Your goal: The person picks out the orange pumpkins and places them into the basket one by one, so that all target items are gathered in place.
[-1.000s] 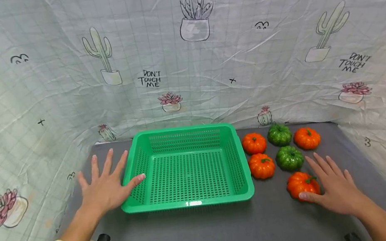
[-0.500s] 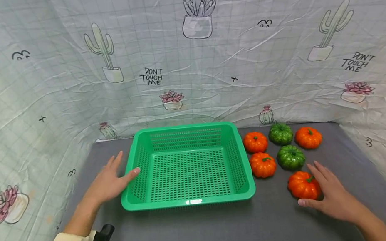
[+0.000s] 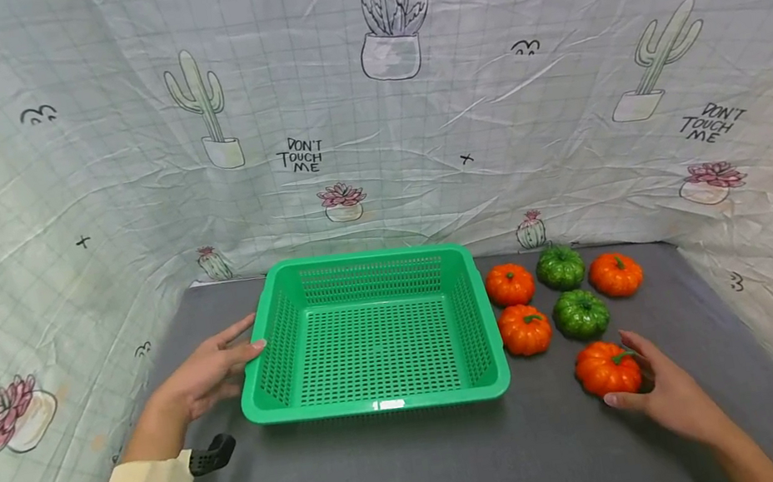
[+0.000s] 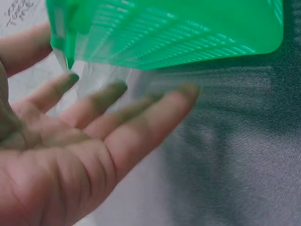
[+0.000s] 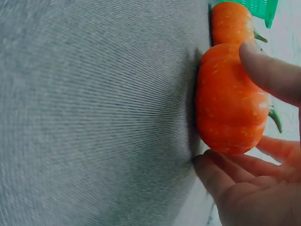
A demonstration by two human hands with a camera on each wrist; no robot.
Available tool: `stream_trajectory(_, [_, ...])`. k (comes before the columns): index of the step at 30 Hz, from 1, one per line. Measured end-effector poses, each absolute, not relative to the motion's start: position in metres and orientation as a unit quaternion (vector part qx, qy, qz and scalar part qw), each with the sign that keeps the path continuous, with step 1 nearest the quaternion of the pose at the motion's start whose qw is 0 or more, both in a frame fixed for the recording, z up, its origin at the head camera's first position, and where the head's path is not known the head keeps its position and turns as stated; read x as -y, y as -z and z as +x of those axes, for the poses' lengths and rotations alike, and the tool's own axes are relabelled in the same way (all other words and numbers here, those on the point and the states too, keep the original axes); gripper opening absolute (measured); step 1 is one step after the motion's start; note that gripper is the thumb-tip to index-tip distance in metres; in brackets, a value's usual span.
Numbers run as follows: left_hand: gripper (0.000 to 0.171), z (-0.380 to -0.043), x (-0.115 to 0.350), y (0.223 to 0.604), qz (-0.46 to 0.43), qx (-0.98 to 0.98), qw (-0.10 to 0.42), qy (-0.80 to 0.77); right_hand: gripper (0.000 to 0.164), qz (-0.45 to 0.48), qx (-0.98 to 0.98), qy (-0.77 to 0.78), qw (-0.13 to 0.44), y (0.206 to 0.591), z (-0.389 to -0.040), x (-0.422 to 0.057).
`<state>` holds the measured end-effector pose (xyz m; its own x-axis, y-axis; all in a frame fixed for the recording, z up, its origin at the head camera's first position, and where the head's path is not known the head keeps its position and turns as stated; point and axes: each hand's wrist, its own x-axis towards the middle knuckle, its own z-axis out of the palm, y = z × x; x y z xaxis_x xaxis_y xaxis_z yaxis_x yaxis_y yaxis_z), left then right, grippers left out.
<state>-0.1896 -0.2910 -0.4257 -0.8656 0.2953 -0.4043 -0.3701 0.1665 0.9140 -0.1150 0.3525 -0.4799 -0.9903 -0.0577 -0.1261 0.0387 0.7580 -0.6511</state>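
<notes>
A green perforated plastic basket [image 3: 412, 402] rests on the grey table. My left hand [image 3: 204, 374] is at its left side, thumb tip at the rim and fingers low beside the wall. In the left wrist view those fingers [image 4: 141, 125] are extended and loosely spread below the basket wall [image 4: 188, 33]. To the right, my right hand [image 3: 678, 401] reaches around the nearest small orange pumpkin [image 3: 607, 369], which sits on the table. In the right wrist view the thumb overlaps this pumpkin [image 5: 230, 103] on one side, while the spread fingers [image 5: 211, 172] come up beside it, the palm apart.
Two orange pumpkins [image 3: 511, 284] [image 3: 525, 330] stand along the basket's right side. Beside them are two green ones [image 3: 560, 268] [image 3: 580, 315] and another orange one [image 3: 615, 275] at the far right. A patterned cloth [image 3: 366, 109] hangs behind and at both sides.
The left hand has turned from flat and spread over the basket's left edge to low beside it. The right hand has drawn its fingers and thumb in around the nearest orange pumpkin.
</notes>
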Motion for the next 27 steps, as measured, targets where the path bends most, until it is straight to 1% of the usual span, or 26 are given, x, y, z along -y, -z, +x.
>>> stream_trajectory(4, [0.085, -0.189, 0.295, 0.433, -0.020, -0.662, 0.275, -0.697, 0.098, -0.004, -0.934, 0.353, 0.046, 0.483, -0.115, -0.353])
stream_trajectory(7, [0.083, -0.189, 0.297, 0.438, -0.012, -0.626, 0.284, -0.726, 0.091, -0.002, -0.930, 0.364, 0.043, 0.483, -0.113, -0.353])
stream_trajectory(12, [0.080, -0.190, 0.297, 0.447, 0.006, -0.577, 0.296, -0.762, 0.090, 0.003, -0.922, 0.385, 0.048, 0.482, -0.111, -0.352])
stream_trajectory(16, [0.077, -0.190, 0.299, 0.451, 0.011, -0.563, 0.295, -0.772, 0.089, 0.000, -0.915, 0.399, 0.053, 0.479, -0.112, -0.350])
stream_trajectory(21, [0.078, -0.191, 0.300, 0.452, 0.017, -0.558, 0.294, -0.776, 0.089, 0.004, -0.907, 0.416, 0.069, 0.473, -0.115, -0.345])
stream_trajectory(27, [0.079, -0.194, 0.299, 0.451, 0.020, -0.545, 0.295, -0.784, 0.089, 0.008, -0.907, 0.415, 0.074, 0.465, -0.116, -0.340])
